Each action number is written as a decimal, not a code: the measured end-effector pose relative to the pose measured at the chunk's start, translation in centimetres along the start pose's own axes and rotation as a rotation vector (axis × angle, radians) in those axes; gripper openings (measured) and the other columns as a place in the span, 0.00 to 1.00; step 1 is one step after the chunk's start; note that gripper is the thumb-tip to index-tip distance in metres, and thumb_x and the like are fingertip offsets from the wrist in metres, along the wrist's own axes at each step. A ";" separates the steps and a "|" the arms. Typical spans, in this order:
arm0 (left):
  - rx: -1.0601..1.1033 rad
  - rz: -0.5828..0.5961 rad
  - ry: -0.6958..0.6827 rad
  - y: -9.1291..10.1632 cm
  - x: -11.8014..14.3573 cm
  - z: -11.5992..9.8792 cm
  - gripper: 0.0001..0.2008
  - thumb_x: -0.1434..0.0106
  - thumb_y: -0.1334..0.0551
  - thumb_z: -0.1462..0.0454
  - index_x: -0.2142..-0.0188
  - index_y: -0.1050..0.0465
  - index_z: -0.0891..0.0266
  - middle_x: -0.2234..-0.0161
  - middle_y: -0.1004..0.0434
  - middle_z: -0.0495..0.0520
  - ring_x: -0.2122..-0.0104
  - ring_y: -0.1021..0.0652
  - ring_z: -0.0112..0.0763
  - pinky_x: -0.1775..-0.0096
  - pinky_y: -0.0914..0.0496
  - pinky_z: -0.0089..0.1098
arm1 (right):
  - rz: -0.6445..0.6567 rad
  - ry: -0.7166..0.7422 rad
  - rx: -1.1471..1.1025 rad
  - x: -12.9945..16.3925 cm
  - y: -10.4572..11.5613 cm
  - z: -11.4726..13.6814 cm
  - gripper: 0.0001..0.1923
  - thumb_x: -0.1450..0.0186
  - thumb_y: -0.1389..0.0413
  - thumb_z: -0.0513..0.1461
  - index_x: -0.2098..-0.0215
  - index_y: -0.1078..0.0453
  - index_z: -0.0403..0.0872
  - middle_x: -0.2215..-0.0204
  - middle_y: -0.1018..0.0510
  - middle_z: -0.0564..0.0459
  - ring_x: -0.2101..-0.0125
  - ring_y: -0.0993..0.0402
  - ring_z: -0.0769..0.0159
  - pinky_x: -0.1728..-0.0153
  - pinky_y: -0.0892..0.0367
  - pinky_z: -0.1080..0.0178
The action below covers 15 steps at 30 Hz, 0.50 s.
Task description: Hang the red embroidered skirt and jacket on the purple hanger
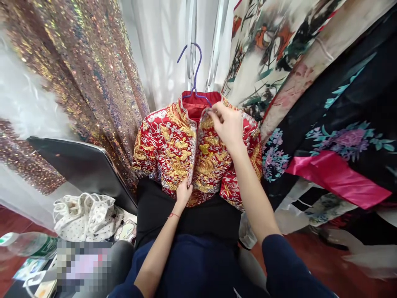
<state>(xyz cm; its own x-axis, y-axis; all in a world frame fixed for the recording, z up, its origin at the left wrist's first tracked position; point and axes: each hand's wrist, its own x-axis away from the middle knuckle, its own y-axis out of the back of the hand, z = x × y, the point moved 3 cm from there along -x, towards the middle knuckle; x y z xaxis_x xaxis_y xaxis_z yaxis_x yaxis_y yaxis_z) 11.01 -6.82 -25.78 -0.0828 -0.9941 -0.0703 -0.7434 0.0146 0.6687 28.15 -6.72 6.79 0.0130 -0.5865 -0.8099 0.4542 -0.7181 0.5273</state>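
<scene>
A red jacket [176, 145] with gold and silver embroidery rests on my lap, with a purple wire hanger [198, 62] in its collar and the hook sticking up. Its front edges lie side by side, with a narrow gap at the top. My left hand [184, 193] is closed on the lower front edge of the jacket. Up at the collar, my right hand [226, 122] pinches the front edge just below the neckline, beside the hanger's arm. The fingertips hide what exactly lies between them.
Sequined fabric [93, 62] hangs on the left, above a dark panel [80, 161]. A dotted white cloth bag [85, 217] and a plastic bottle [29, 245] lie lower left. Patterned garments hang on the right, including a black one with flowers [350, 140] and a pink sash [338, 176].
</scene>
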 end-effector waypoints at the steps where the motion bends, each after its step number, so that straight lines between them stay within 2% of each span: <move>1: 0.040 0.004 0.008 -0.1 0.1 0.4 0.04 0.36 0.40 0.68 0.68 0.34 0.59 0.71 0.30 0.48 0.66 0.25 0.32 0.60 0.35 0.31 | -0.045 -0.015 -0.059 -0.4 -0.1 -0.3 0.09 0.28 0.49 0.41 0.62 0.28 0.49 0.73 0.23 0.54 0.73 0.30 0.65 0.68 0.38 0.61; 5: 0.246 0.063 0.062 -0.6 0.4 2.4 0.02 0.35 0.36 0.66 0.64 0.29 0.61 0.65 0.26 0.49 0.61 0.24 0.31 0.53 0.30 0.34 | -0.027 -0.064 -0.107 -1.1 -1.2 -0.6 0.07 0.30 0.47 0.40 0.60 0.28 0.49 0.73 0.23 0.54 0.72 0.28 0.63 0.64 0.34 0.58; 7: 0.368 0.104 0.134 -1.2 0.5 3.8 0.09 0.33 0.36 0.61 0.56 0.27 0.63 0.57 0.24 0.53 0.56 0.23 0.33 0.51 0.27 0.39 | -0.012 -0.074 -0.132 -0.3 -1.5 -0.4 0.08 0.31 0.48 0.39 0.56 0.27 0.49 0.70 0.21 0.52 0.70 0.26 0.62 0.62 0.32 0.57; 9: 0.492 0.129 0.245 -1.9 0.7 5.2 0.17 0.32 0.37 0.57 0.48 0.28 0.64 0.49 0.25 0.58 0.53 0.22 0.37 0.51 0.25 0.44 | -0.013 -0.082 -0.223 1.8 -1.6 -0.1 0.15 0.30 0.49 0.40 0.47 0.30 0.51 0.63 0.20 0.50 0.65 0.24 0.61 0.61 0.30 0.57; 11: 0.610 0.142 0.367 -2.5 0.8 6.6 0.20 0.31 0.38 0.56 0.44 0.31 0.63 0.46 0.27 0.60 0.51 0.23 0.39 0.51 0.24 0.45 | -0.011 -0.160 -0.386 5.3 -2.3 -0.1 0.19 0.29 0.50 0.42 0.41 0.33 0.52 0.54 0.21 0.48 0.59 0.23 0.60 0.59 0.28 0.56; 12: 0.666 0.144 0.422 -2.8 0.8 7.1 0.20 0.31 0.38 0.56 0.43 0.31 0.63 0.46 0.27 0.60 0.51 0.23 0.39 0.51 0.24 0.45 | -0.001 -0.254 -0.497 7.5 -3.0 -0.2 0.19 0.29 0.51 0.43 0.42 0.33 0.53 0.49 0.22 0.48 0.56 0.24 0.59 0.57 0.28 0.55; 13: 0.719 0.143 0.469 -3.0 0.7 7.6 0.20 0.31 0.38 0.56 0.43 0.31 0.63 0.46 0.27 0.60 0.50 0.23 0.39 0.50 0.24 0.46 | 0.025 -0.410 -0.637 10.0 -4.1 -0.4 0.16 0.29 0.50 0.43 0.46 0.29 0.52 0.50 0.22 0.48 0.54 0.25 0.59 0.54 0.29 0.54; 15: 0.822 0.132 0.535 -3.2 0.4 8.3 0.20 0.31 0.38 0.56 0.44 0.30 0.63 0.45 0.27 0.60 0.50 0.23 0.39 0.50 0.25 0.45 | 0.188 -0.913 -0.985 15.5 -7.5 -0.5 0.09 0.31 0.47 0.40 0.59 0.24 0.51 0.55 0.21 0.51 0.53 0.26 0.61 0.48 0.31 0.56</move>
<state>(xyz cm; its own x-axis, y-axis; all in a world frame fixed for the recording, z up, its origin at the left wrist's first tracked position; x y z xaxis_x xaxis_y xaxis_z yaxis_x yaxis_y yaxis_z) 7.89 -6.42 -34.08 -0.0381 -0.8935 0.4474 -0.9960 -0.0020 -0.0888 25.44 -10.23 -9.85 -0.2712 -0.9587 -0.0857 0.9595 -0.2623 -0.1026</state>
